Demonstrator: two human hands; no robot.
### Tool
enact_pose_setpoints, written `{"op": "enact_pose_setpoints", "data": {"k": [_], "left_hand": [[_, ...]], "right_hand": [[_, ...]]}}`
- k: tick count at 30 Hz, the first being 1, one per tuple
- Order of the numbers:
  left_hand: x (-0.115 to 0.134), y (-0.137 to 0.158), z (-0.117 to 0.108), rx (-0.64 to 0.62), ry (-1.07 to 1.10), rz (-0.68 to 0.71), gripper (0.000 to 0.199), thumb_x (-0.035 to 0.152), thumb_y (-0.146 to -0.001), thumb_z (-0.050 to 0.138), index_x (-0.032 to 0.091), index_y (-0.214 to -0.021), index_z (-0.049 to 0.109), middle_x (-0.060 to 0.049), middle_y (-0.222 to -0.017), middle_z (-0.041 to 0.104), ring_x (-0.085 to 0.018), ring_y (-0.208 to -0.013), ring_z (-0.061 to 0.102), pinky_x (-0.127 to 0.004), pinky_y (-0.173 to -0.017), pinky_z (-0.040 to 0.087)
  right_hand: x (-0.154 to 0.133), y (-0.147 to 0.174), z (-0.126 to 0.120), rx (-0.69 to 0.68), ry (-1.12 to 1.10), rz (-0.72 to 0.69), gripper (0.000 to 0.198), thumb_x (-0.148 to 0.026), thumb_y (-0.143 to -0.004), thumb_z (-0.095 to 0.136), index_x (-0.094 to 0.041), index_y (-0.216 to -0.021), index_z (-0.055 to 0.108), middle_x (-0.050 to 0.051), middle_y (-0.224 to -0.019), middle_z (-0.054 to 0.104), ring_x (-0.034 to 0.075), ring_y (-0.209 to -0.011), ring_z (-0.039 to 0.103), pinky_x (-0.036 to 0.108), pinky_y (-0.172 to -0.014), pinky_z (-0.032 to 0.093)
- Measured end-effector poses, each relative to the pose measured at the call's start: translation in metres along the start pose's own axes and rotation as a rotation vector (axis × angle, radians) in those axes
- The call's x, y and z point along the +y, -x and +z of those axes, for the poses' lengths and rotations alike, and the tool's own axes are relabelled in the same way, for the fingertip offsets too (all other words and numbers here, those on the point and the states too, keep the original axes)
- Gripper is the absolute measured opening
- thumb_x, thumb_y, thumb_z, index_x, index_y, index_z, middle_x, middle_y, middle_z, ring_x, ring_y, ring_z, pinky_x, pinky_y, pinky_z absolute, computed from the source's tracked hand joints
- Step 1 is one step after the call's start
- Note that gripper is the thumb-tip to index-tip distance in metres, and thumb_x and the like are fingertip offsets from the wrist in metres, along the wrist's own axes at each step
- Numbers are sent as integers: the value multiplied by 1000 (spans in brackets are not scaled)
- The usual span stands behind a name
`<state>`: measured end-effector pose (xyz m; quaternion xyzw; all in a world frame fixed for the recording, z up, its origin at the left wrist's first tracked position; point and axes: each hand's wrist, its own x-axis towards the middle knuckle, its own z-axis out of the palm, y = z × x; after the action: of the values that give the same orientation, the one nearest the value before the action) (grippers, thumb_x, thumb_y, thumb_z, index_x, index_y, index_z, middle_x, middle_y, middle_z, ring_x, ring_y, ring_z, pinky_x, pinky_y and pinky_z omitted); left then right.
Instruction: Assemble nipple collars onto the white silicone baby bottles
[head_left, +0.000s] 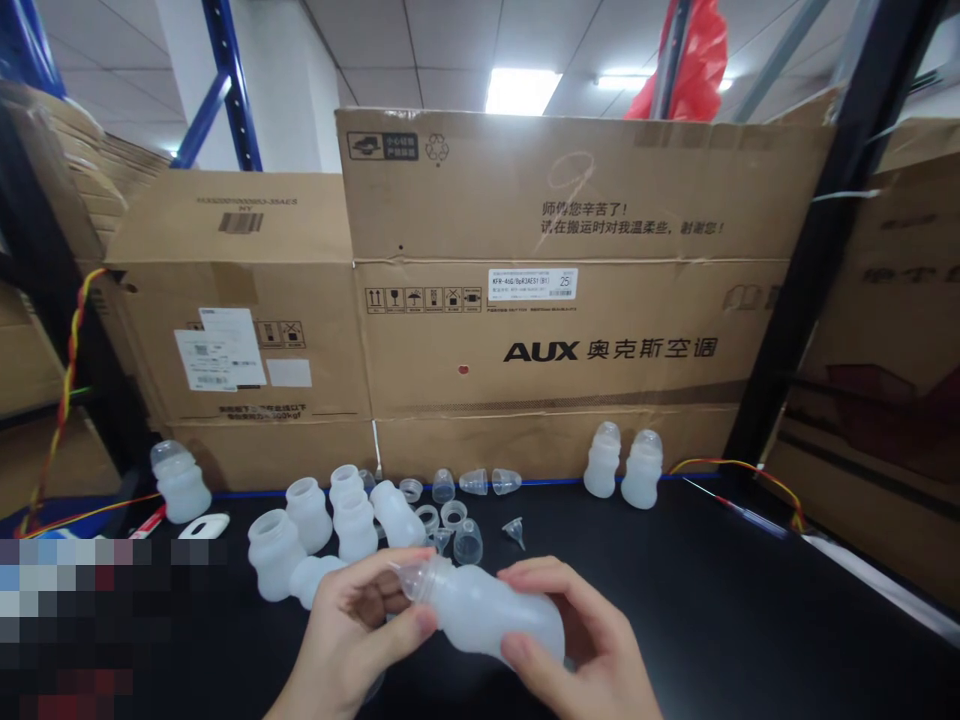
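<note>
A frosted white baby bottle (491, 610) lies sideways between my hands, low over the black table. My right hand (577, 635) is closed round its base end. At the other end, the fingers of my left hand (367, 620) pinch the collar, where a clear pointed nipple (409, 578) sticks out. Behind my left hand several open frosted bottles (276, 555) stand in a group. One bottle (397, 515) there leans over, and another bottle (316, 580) lies partly hidden by my hand. Beside them are clear collar rings (454, 515), clear caps (468, 542) and a loose nipple (514, 532).
Two capped bottles (642, 470) stand at the back right, and one capped bottle (180, 482) at the back left near a white oval object (204, 527). Cardboard (420, 370) walls the black table (712, 620). A thin pen-like tool (750, 515) lies right, by a twisted wire.
</note>
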<state>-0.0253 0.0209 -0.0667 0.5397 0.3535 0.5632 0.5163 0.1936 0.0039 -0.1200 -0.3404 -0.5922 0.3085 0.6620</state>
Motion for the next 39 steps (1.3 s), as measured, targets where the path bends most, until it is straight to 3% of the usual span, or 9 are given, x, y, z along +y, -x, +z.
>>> {"op": "enact_pose_setpoints", "data": {"k": [5, 9, 13, 17, 20, 24, 27, 34, 39], "left_hand": [[-6, 0, 6, 16, 90, -62, 47, 45, -55, 103, 20, -91, 87, -7, -79, 85, -20, -72, 76, -23, -68, 59], [-11, 1, 8, -7, 95, -51, 43, 43, -58, 102, 21, -92, 87, -6, -79, 85, -20, -73, 77, -24, -71, 60], [-8, 2, 4, -36, 20, -7, 43, 41, -62, 100, 21, -98, 87, -8, -86, 86, -28, -84, 80, -33, -79, 63], [-6, 5, -1, -27, -46, 37, 42, 38, -62, 99, 22, -99, 87, -11, -95, 87, -31, -86, 81, -35, -81, 64], [-6, 8, -2, -47, -11, 56, 45, 37, -59, 101, 25, -101, 88, -10, -102, 87, -30, -95, 80, -32, -86, 61], [-5, 10, -2, -89, 47, 22, 50, 40, -57, 102, 26, -102, 88, -11, -106, 87, -28, -93, 79, -30, -82, 59], [-7, 9, -2, -84, 140, -36, 51, 41, -55, 102, 26, -101, 87, -11, -106, 86, -27, -90, 78, -31, -80, 59], [-16, 5, 2, -48, 202, -85, 50, 40, -57, 102, 21, -101, 86, -13, -100, 86, -33, -92, 78, -39, -83, 61], [-17, 3, 6, 30, 134, -83, 48, 42, -62, 100, 18, -101, 85, -11, -90, 84, -31, -88, 78, -36, -80, 62]], "right_hand": [[-6, -8, -11, -107, 443, -720, 15, -19, -91, 80, -21, -104, 72, 10, -103, 75, 23, -94, 78, 31, -86, 67], [-10, -12, -15, -129, 578, -843, 23, -8, -90, 73, -20, -109, 72, 11, -98, 75, 26, -92, 77, 39, -85, 69], [-16, -11, -14, -150, 415, -652, 44, -16, -83, 83, -24, -125, 71, 12, -107, 78, 25, -88, 79, 32, -77, 69], [-18, -8, -10, -117, 233, -381, 34, -23, -81, 88, -29, -114, 79, 7, -101, 81, 21, -84, 79, 24, -73, 64], [-14, -4, -7, -112, 22, -30, 22, -39, -87, 84, -25, -103, 81, 6, -93, 79, 21, -77, 76, 26, -66, 62], [-11, -5, -5, -237, -290, 547, 47, -60, -83, 84, -17, -101, 77, 4, -80, 73, 17, -58, 70, 27, -52, 59], [-11, -7, -5, -292, -383, 636, 58, -64, -78, 86, -17, -109, 75, 5, -87, 72, 15, -61, 68, 24, -51, 57], [2, 5, -10, -136, 92, 322, 46, -61, -87, 79, -22, -111, 81, 10, -101, 80, 25, -86, 76, 34, -81, 63], [-6, -3, -16, -171, 378, -426, 42, -32, -86, 85, -27, -126, 75, 12, -113, 80, 26, -91, 78, 32, -79, 66]]}}
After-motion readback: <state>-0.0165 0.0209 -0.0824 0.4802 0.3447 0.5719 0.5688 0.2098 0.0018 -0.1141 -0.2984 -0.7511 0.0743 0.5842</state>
